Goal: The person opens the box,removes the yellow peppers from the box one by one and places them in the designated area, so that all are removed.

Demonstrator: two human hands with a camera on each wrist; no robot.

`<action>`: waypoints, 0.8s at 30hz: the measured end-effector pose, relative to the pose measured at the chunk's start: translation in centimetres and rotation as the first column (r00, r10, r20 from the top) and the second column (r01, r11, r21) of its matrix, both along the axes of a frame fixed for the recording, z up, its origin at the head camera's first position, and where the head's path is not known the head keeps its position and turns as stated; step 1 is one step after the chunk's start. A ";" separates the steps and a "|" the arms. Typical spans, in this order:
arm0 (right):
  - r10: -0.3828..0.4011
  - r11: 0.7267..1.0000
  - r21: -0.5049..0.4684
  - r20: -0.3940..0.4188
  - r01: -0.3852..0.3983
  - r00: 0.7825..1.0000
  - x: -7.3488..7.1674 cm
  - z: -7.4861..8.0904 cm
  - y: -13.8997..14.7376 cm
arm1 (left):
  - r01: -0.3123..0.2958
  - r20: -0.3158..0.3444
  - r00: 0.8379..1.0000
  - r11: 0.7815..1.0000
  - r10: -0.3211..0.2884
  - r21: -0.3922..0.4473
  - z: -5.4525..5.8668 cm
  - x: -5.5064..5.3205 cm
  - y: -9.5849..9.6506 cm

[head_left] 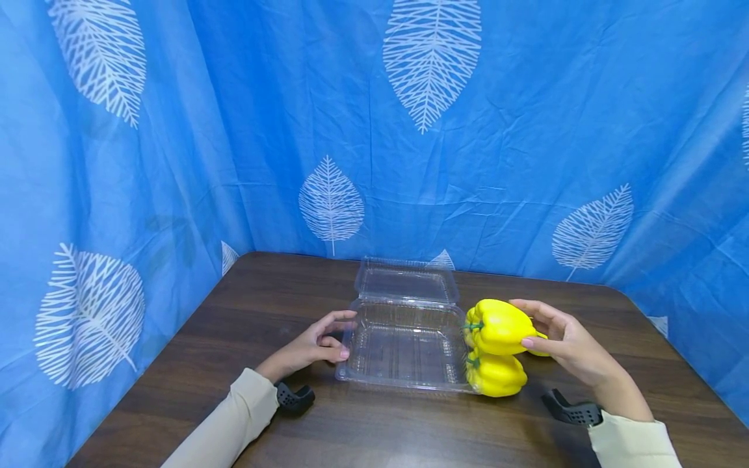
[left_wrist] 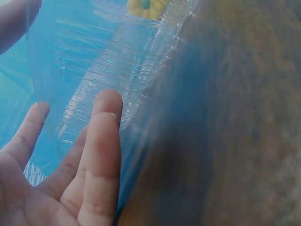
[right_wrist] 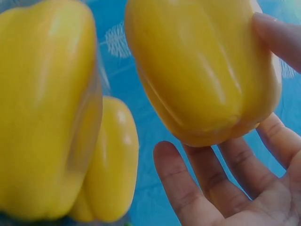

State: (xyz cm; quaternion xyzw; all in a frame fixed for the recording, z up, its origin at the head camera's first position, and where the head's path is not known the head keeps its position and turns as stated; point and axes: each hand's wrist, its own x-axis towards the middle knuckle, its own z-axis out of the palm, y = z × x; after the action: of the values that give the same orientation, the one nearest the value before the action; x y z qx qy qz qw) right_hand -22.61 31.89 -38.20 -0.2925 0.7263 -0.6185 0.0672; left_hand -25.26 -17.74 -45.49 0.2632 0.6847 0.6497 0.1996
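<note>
A clear plastic clamshell box (head_left: 404, 354) lies on the table with its lid (head_left: 406, 283) folded back. My left hand (head_left: 318, 344) is at the box's left edge, fingers spread and fairly straight; in the left wrist view the fingertips (left_wrist: 108, 101) overlap the clear plastic. My right hand (head_left: 567, 338) grips a yellow bell pepper (right_wrist: 202, 70) between thumb and fingers, its green stem pointing left, near the box's right edge. Below it in the head view is another yellow bell pepper (head_left: 496, 376) by the box's right front corner. More yellow shows behind the held one, partly hidden.
The brown wood-grain table (head_left: 281, 292) ends at a rounded back edge. Blue curtains (head_left: 509, 162) with white leaf prints hang behind it and along both sides. Black camera mounts (head_left: 294, 398) sit at both wrists, beside pale sleeves.
</note>
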 end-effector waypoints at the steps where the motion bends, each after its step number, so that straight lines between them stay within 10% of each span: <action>1: 0.003 1.000 -0.007 0.010 -0.003 1.000 0.0 -0.2 0.3 | 0.001 0.000 1.000 1.000 -0.001 0.000 0.0 0.0 0.0; 24: -0.010 0.998 -0.057 0.167 0.020 0.986 0.4 -2.7 6.4 | -0.010 -0.004 1.000 1.000 0.010 -0.004 -0.1 -0.1 -0.1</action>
State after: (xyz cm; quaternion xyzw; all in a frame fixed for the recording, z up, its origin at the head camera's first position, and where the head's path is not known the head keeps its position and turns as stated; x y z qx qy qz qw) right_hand -22.18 38.34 -40.94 -0.2359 0.7018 -0.6623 0.1145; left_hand -25.33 -17.87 -45.61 0.2607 0.6876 0.6488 0.1957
